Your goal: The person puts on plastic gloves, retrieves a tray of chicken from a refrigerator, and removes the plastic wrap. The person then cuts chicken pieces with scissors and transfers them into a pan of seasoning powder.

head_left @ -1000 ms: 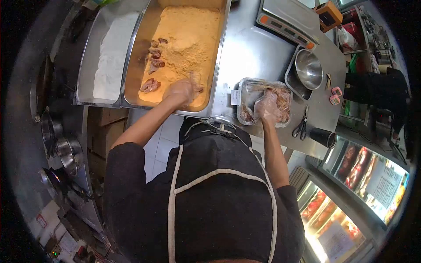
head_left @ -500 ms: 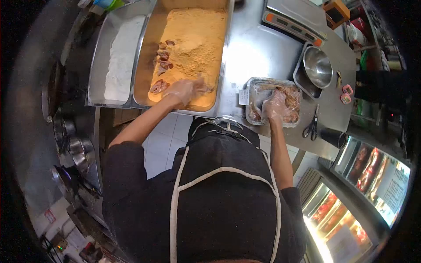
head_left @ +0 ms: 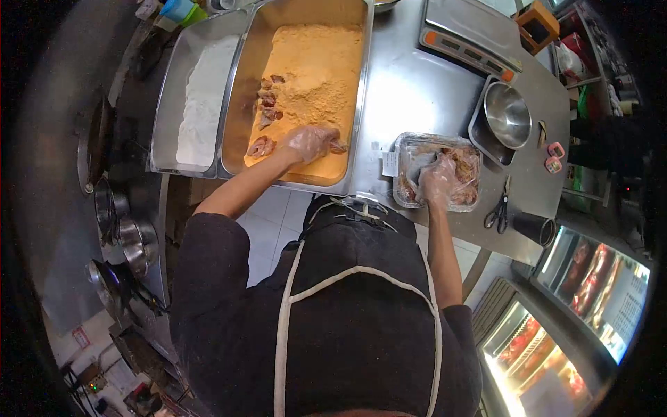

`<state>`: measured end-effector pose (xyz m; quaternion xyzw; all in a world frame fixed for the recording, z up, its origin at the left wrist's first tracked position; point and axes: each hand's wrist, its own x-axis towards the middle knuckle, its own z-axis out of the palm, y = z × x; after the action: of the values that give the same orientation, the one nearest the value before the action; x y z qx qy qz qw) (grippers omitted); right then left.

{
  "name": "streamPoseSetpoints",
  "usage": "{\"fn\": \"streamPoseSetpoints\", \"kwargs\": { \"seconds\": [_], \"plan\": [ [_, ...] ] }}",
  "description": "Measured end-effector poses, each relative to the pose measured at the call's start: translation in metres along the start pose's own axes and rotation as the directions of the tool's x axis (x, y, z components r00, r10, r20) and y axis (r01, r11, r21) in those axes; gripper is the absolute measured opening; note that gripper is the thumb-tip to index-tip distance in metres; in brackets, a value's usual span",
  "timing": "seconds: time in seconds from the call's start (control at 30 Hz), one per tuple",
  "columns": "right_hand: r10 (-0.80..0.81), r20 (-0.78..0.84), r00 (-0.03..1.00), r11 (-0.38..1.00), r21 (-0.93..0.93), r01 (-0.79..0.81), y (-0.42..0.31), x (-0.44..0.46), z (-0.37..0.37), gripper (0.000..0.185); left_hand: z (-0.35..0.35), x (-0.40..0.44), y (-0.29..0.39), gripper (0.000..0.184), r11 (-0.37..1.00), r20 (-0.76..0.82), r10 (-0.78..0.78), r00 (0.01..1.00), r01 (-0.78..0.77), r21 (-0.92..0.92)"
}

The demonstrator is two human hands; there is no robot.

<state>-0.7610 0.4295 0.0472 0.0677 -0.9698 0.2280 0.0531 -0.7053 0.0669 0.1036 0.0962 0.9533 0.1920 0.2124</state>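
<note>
My left hand (head_left: 310, 144), in a clear glove, is closed round a piece of meat (head_left: 338, 146) low over the orange powder (head_left: 316, 69) in a deep steel pan (head_left: 236, 104). Several meat pieces (head_left: 267, 111) lie along the powder's left side, and one more (head_left: 261, 146) sits beside my wrist. My right hand (head_left: 437, 182), also gloved, reaches into a clear plastic tray (head_left: 411, 141) of meat (head_left: 464, 174). Its fingers touch the meat, but their tips are hidden, so its grip is unclear.
A pan of white powder (head_left: 205, 97) adjoins on the left. Right of the tray are a steel bowl (head_left: 507, 115), scissors (head_left: 497, 214), a black cup (head_left: 533, 228) and pink timers (head_left: 554, 157). A scale (head_left: 472, 42) stands behind. Lit display cases (head_left: 590, 285) are at lower right.
The whole view has shifted, with the pans and table now further right. My left hand has moved right over the orange powder, with meat now showing at its fingertips. My right hand remains in the tray.
</note>
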Motion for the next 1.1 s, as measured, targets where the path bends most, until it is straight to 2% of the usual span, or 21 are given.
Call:
{"fn": "streamPoseSetpoints", "kwargs": {
  "seconds": [0.07, 0.1, 0.17, 0.23, 0.27, 0.33, 0.4, 0.5, 0.57, 0.6, 0.63, 0.67, 0.7, 0.8, 0.83, 0.87, 0.9, 0.93, 1.0, 1.07, 1.1],
  "plan": [
    [-0.043, -0.057, 0.997, 0.999, 0.028, 0.044, 0.004, 0.001, -0.004, 0.036, -0.025, -0.001, 0.02, 0.037, 0.988, 0.077, -0.017, 0.997, 0.005, 0.153],
    [0.03, 0.003, 1.0, 0.995, 0.091, -0.03, -0.003, 0.003, -0.014, 0.037, -0.019, -0.001, 0.019, 0.037, 0.988, 0.076, -0.008, 0.997, -0.004, 0.153],
    [0.121, 0.047, 0.991, 0.982, 0.142, -0.127, -0.009, 0.001, -0.019, 0.039, 0.0, -0.002, 0.005, 0.02, 0.997, -0.167, 0.08, 0.983, -0.08, 0.005],
    [-0.015, -0.084, 0.996, 0.999, 0.039, 0.019, 0.001, -0.006, -0.023, 0.031, 0.015, 0.004, -0.008, 0.021, 0.994, -0.177, 0.11, 0.978, -0.109, 0.015],
    [0.01, -0.097, 0.995, 1.0, 0.014, -0.009, 0.003, -0.009, -0.029, 0.031, 0.02, 0.007, -0.012, 0.022, 0.995, -0.199, 0.101, 0.975, -0.098, 0.027],
    [0.188, -0.197, 0.962, 0.956, 0.263, -0.133, 0.009, -0.007, -0.04, 0.033, 0.019, 0.006, -0.009, 0.02, 0.993, -0.233, 0.121, 0.965, -0.121, 0.011],
    [0.271, -0.227, 0.936, 0.952, 0.205, -0.226, 0.012, -0.006, -0.044, 0.035, 0.012, 0.011, -0.001, 0.019, 0.993, -0.269, 0.115, 0.956, -0.118, 0.005],
    [0.307, -0.166, 0.937, 0.942, 0.195, -0.274, 0.008, -0.011, -0.056, 0.034, -0.003, 0.021, 0.007, 0.022, 0.981, -0.307, -0.09, 0.947, 0.138, 0.137],
    [0.271, 0.049, 0.961, 0.956, 0.103, -0.274, 0.009, -0.01, -0.057, 0.025, -0.015, 0.024, 0.014, 0.024, 0.982, -0.314, -0.104, 0.944, 0.148, 0.12],
    [0.278, 0.041, 0.96, 0.954, 0.103, -0.281, 0.007, -0.009, -0.056, 0.025, -0.019, 0.027, 0.016, 0.025, 0.981, -0.327, -0.127, 0.937, 0.168, 0.098],
    [0.195, -0.055, 0.979, 0.976, 0.107, -0.188, 0.002, -0.008, -0.053, 0.023, -0.018, 0.03, 0.006, 0.025, 0.982, -0.328, -0.119, 0.937, 0.16, 0.1],
    [0.111, -0.15, 0.982, 0.99, 0.102, -0.096, 0.0, -0.007, -0.052, 0.022, -0.026, 0.03, 0.0, 0.024, 0.973, -0.277, -0.197, 0.94, 0.153, -0.173],
    [0.119, -0.152, 0.981, 0.989, 0.102, -0.104, 0.003, -0.005, -0.051, 0.022, -0.028, 0.027, -0.003, 0.024, 0.941, -0.237, -0.227, 0.945, 0.149, -0.304],
    [0.056, -0.192, 0.98, 0.987, 0.161, -0.025, 0.025, 0.006, -0.056, 0.019, -0.066, -0.001, 0.03, 0.025, 0.787, -0.163, -0.411, 0.897, 0.259, -0.559],
    [0.033, -0.084, 0.996, 0.995, 0.096, -0.025, 0.031, 0.007, -0.068, 0.019, -0.069, -0.006, 0.029, 0.025, 0.743, -0.143, -0.461, 0.876, 0.293, -0.601],
    [0.018, 0.029, 0.999, 0.999, 0.029, -0.019, 0.031, 0.007, -0.08, 0.019, -0.054, -0.006, -0.009, 0.026, 0.624, -0.124, -0.349, 0.929, 0.132, -0.77],
    [0.27, 0.27, 0.924, 0.937, 0.147, -0.317, 0.019, 0.011, -0.099, 0.02, -0.049, -0.009, -0.015, 0.027, 0.539, -0.126, -0.294, 0.947, 0.055, -0.841],
    [0.271, 0.279, 0.921, 0.938, 0.14, -0.318, 0.014, 0.013, -0.107, 0.02, -0.043, -0.012, -0.021, 0.028, 0.437, -0.129, -0.238, 0.963, -0.012, -0.899],
    [0.03, 0.354, 0.935, 0.977, -0.208, 0.047, 0.005, 0.019, -0.108, 0.019, -0.055, -0.027, 0.009, 0.029, 0.269, -0.194, -0.46, 0.866, -0.072, -0.961],
    [-0.073, 0.359, 0.931, 0.96, -0.227, 0.162, 0.034, 0.024, -0.066, 0.02, -0.048, -0.039, 0.0, 0.028, 0.19, -0.166, -0.545, 0.822, -0.072, -0.979],
    [-0.159, 0.354, 0.922, 0.931, -0.257, 0.259, 0.043, 0.026, -0.05, 0.022, -0.033, -0.041, -0.016, 0.027, -0.087, -0.144, -0.508, 0.849, -0.217, -0.972]
  ]
}}
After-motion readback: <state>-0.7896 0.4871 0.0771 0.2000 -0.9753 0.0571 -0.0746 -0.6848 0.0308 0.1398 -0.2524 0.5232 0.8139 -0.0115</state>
